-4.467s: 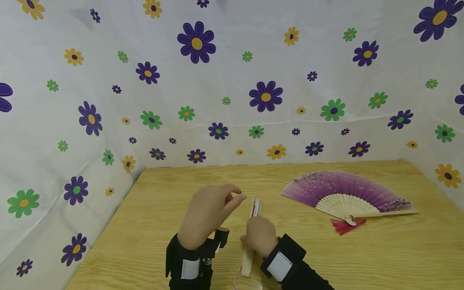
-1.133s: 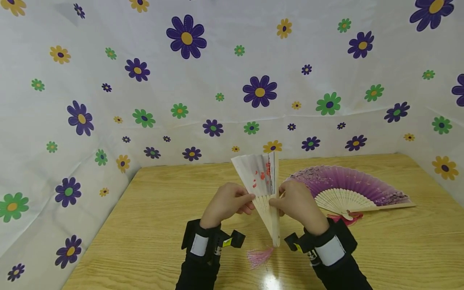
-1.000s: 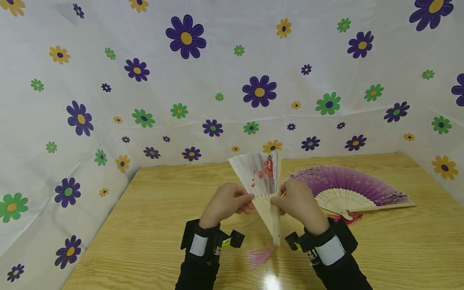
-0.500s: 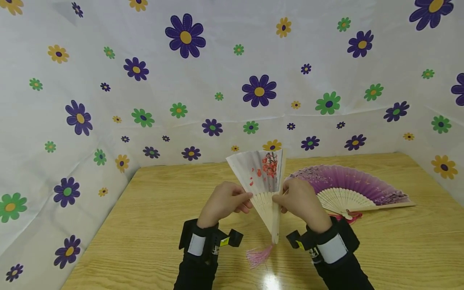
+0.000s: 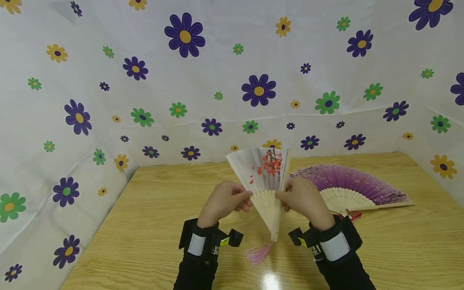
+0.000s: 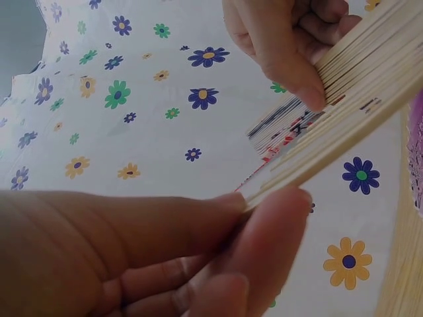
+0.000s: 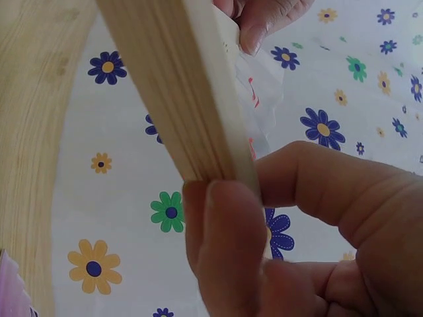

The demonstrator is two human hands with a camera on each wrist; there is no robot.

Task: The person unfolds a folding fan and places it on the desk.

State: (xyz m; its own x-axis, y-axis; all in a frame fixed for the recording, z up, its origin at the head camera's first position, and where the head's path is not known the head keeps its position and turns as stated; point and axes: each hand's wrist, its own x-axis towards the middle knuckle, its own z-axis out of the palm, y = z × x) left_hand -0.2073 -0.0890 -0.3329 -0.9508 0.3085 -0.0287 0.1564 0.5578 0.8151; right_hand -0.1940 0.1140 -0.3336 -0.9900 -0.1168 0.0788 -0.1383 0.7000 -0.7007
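A white folding fan [image 5: 266,171] with red blossoms, pale wooden ribs and a pink tassel [image 5: 258,255] is held up, partly spread. My left hand [image 5: 222,203] pinches its left outer rib between thumb and fingers. On the other side, my right hand [image 5: 306,200] grips the stack of ribs that are still folded together. In the left wrist view, the thumb and index finger close on the edge of the fan [image 6: 330,142]. The right wrist view shows fingers curled against the thick bundle of ribs [image 7: 185,92].
A purple folding fan [image 5: 348,181] lies fully spread on the wooden table [image 5: 156,225] to the right, its red tassel partly hidden behind the right wrist. A white cloth [image 5: 163,92] printed with flowers hangs behind and at both sides.
Earlier the white fan lay folded under my right hand, with the left hand off it. Both hands then lifted it, and its leaf has spread wider as the right hand moved slightly right.
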